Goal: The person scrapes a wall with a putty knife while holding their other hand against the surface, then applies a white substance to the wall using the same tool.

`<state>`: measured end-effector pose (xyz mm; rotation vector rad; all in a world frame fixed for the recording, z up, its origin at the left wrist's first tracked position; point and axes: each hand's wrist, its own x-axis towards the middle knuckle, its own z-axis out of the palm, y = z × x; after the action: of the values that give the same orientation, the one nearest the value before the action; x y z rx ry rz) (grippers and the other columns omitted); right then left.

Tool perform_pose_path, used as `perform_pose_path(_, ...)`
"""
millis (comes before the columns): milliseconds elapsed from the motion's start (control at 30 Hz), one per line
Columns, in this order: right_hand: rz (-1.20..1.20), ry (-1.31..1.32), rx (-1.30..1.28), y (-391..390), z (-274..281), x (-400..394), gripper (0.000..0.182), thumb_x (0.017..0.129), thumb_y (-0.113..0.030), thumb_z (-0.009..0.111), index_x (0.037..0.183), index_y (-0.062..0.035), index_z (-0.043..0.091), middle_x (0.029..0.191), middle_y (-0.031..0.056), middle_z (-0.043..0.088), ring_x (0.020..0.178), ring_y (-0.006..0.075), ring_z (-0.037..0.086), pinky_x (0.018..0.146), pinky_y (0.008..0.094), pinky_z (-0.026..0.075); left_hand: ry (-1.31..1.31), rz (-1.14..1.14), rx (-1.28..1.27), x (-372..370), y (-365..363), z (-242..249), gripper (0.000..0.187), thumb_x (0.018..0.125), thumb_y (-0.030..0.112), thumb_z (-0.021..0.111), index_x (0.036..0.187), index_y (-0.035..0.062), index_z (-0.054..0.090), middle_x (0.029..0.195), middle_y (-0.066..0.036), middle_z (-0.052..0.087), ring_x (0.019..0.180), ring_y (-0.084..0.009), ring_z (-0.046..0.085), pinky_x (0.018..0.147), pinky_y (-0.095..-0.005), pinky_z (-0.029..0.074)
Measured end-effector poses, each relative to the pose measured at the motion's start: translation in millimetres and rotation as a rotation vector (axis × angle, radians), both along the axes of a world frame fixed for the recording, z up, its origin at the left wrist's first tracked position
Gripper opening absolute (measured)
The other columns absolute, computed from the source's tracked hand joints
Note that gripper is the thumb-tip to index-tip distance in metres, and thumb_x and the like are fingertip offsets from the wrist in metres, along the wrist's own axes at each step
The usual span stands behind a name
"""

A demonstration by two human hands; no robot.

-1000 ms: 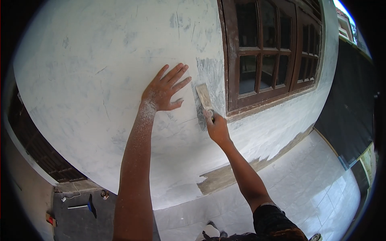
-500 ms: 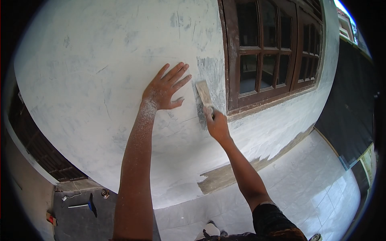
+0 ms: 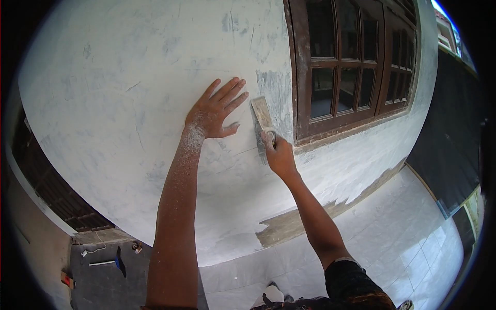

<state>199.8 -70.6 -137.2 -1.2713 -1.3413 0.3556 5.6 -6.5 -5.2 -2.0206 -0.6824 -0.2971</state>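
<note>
My left hand (image 3: 211,112) lies against the white, patchy wall (image 3: 113,103) with its fingers spread and nothing held; pale dust coats the wrist. To its right, my right hand (image 3: 280,155) is closed round the handle of a scraper (image 3: 262,113). The scraper's broad blade points up and rests at the wall, beside a grey, rough strip (image 3: 274,93) left of the window frame. My right fingers cover most of the handle.
A brown wooden window (image 3: 338,67) fills the upper right. Pale floor tiles (image 3: 377,232) run below the wall. On the dark floor at lower left lies a blue-and-white tool (image 3: 116,262). Dark sheeting (image 3: 447,129) hangs at far right.
The scraper's blade has moved slightly up along the wall. My left hand keeps its spread pose on the wall, and the whole view has shifted slightly.
</note>
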Motion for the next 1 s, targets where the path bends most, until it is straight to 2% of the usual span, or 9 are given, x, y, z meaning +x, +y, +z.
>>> perform_pose_path(67, -0.053, -0.041, 0.063, -2.4, -19.3, -1.6, 0.052, 0.097, -0.043, 0.056, 0.082, 0.0069, 0.061, 0.060, 0.0226, 0.056, 0.051, 0.0312, 0.052, 0.055, 0.0425, 0.042, -0.003, 0.000, 0.001, 0.2, -0.6, -0.7, 0.085, 0.079, 0.056, 0.063, 0.151, 0.0233, 0.031, 0.160, -0.002, 0.019, 0.149, -0.0177, 0.013, 0.123, -0.0457, 0.008)
perform_pose_path(100, -0.052, -0.042, 0.062, -3.8, -22.8, -2.2, 0.052, 0.097, -0.043, 0.056, 0.082, 0.0069, 0.061, 0.060, 0.0226, 0.056, 0.051, 0.0312, 0.052, 0.055, 0.0425, 0.042, -0.001, 0.001, -0.003, 0.4, -1.2, -0.6, 0.085, 0.078, 0.055, 0.064, 0.150, 0.0234, 0.031, 0.160, -0.002, 0.020, 0.149, -0.0177, 0.013, 0.123, -0.0458, 0.008)
perform_pose_path(167, 0.005, 0.014, -0.033, -4.5, -21.5, -2.1, 0.049, 0.096, -0.040, 0.057, 0.083, 0.0065, 0.062, 0.067, 0.0303, 0.060, 0.070, 0.0489, 0.062, 0.062, 0.0492, 0.047, 0.001, 0.000, 0.002, 0.9, -0.1, 2.0, 0.086, 0.078, 0.055, 0.065, 0.150, 0.0235, 0.031, 0.160, -0.002, 0.020, 0.149, -0.0177, 0.014, 0.123, -0.0459, 0.008)
perform_pose_path(200, 0.002, 0.014, -0.031, -5.4, -8.8, -2.1, 0.049, 0.096, -0.040, 0.057, 0.083, 0.0065, 0.062, 0.067, 0.0303, 0.060, 0.070, 0.0489, 0.062, 0.062, 0.0492, 0.047, -0.005, -0.003, -0.002, 1.0, 0.6, 1.5, 0.086, 0.078, 0.055, 0.065, 0.150, 0.0235, 0.031, 0.160, -0.002, 0.020, 0.148, -0.0177, 0.014, 0.123, -0.0460, 0.009)
perform_pose_path(700, -0.009, -0.034, 0.024, -1.9, 4.5, -4.8, 0.049, 0.096, -0.041, 0.056, 0.088, 0.0066, 0.063, 0.067, 0.0299, 0.060, 0.070, 0.0475, 0.063, 0.061, 0.0495, 0.046, 0.008, 0.000, 0.031, 0.6, 0.4, -0.4, 0.083, 0.079, 0.058, 0.062, 0.149, 0.0223, 0.035, 0.160, -0.002, 0.020, 0.149, -0.0171, 0.013, 0.123, -0.0447, 0.008)
perform_pose_path(767, -0.029, -0.006, 0.040, -0.8, -12.7, -4.6, 0.052, 0.097, -0.042, 0.057, 0.080, 0.0071, 0.061, 0.057, 0.0227, 0.055, 0.051, 0.0310, 0.054, 0.054, 0.0432, 0.042, 0.003, -0.001, 0.030, 0.8, 0.3, 0.3, 0.084, 0.079, 0.057, 0.063, 0.149, 0.0221, 0.035, 0.160, -0.002, 0.020, 0.149, -0.0174, 0.013, 0.123, -0.0448, 0.008)
perform_pose_path(900, -0.018, 0.036, 0.028, -10.4, -15.8, -6.5, 0.052, 0.097, -0.042, 0.057, 0.079, 0.0068, 0.061, 0.057, 0.0226, 0.054, 0.050, 0.0305, 0.054, 0.053, 0.0433, 0.041, 0.007, 0.028, 0.016, 1.0, 0.7, 1.0, 0.086, 0.078, 0.056, 0.064, 0.151, 0.0247, 0.031, 0.160, -0.001, 0.020, 0.148, -0.0173, 0.014, 0.123, -0.0459, 0.007)
perform_pose_path(967, -0.023, -0.009, -0.027, -6.8, 3.9, -6.1, 0.047, 0.096, -0.039, 0.057, 0.086, 0.0064, 0.062, 0.069, 0.0306, 0.060, 0.070, 0.0485, 0.062, 0.060, 0.0491, 0.046, 0.008, 0.020, 0.008, 1.3, 0.0, -1.2, 0.085, 0.078, 0.056, 0.064, 0.150, 0.0247, 0.031, 0.160, -0.001, 0.020, 0.148, -0.0174, 0.013, 0.123, -0.0459, 0.007)
perform_pose_path(1000, -0.022, -0.006, -0.026, -4.1, 6.3, -7.0, 0.047, 0.096, -0.039, 0.057, 0.086, 0.0064, 0.062, 0.069, 0.0306, 0.060, 0.070, 0.0485, 0.062, 0.060, 0.0491, 0.046, 0.004, 0.017, 0.010, 1.6, -0.4, -0.4, 0.085, 0.079, 0.056, 0.064, 0.150, 0.0247, 0.031, 0.160, -0.001, 0.019, 0.148, -0.0174, 0.013, 0.123, -0.0459, 0.007)
